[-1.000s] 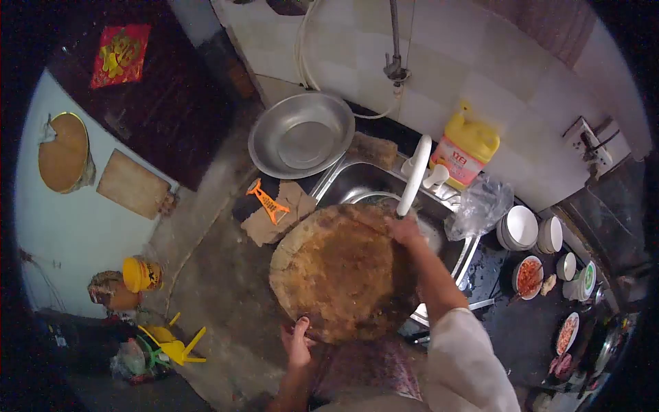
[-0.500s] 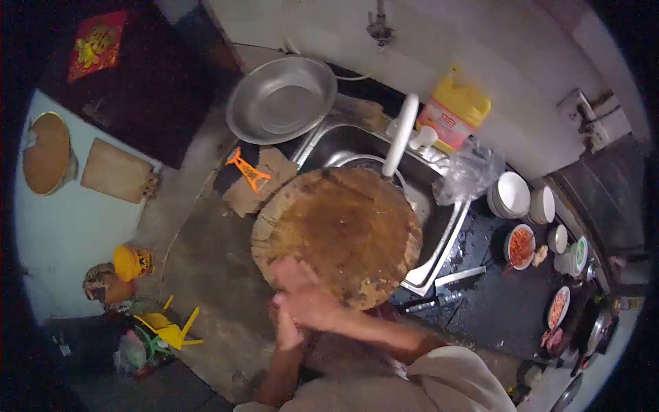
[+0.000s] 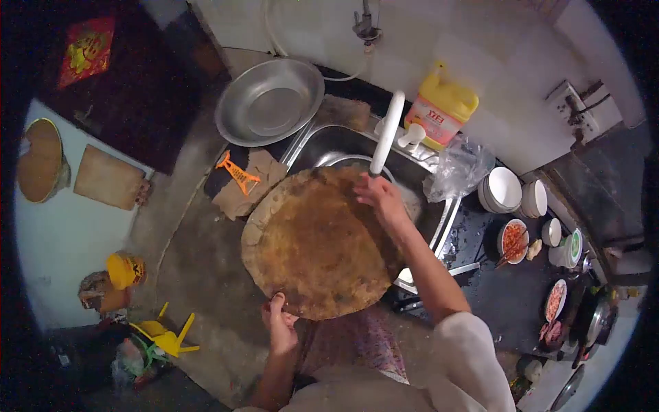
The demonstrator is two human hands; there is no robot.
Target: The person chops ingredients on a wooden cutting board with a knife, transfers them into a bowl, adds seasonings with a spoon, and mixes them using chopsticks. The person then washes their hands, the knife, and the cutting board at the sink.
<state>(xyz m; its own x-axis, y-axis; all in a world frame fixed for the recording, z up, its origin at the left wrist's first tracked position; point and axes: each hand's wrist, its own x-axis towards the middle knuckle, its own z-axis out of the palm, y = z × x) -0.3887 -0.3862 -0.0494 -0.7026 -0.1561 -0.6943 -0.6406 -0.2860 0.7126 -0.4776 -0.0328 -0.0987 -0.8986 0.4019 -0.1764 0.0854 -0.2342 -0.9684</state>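
Note:
A large round wooden board (image 3: 316,247), brown and stained, lies tilted over the near side of the metal sink (image 3: 439,237). My left hand (image 3: 280,326) grips its near left edge, thumb on top and fingers underneath. Over the upper right part of the board is my right hand (image 3: 381,199), its fingers apart and holding nothing, close to the tip of the white faucet (image 3: 388,130). An orange peeler (image 3: 238,173) rests on a brown cloth-like piece (image 3: 257,185) left of the board.
A metal basin (image 3: 270,103) stands behind the sink. Right of the faucet are a yellow jug (image 3: 443,106) and a clear plastic bag (image 3: 461,165). White bowls (image 3: 503,189), a bowl of chopped red food (image 3: 513,240) and a knife (image 3: 465,268) lie on the dark counter.
My right hand has moved from beside my left hand at the board's near left edge, up and right across the board toward the faucet. The camera view has shifted slightly.

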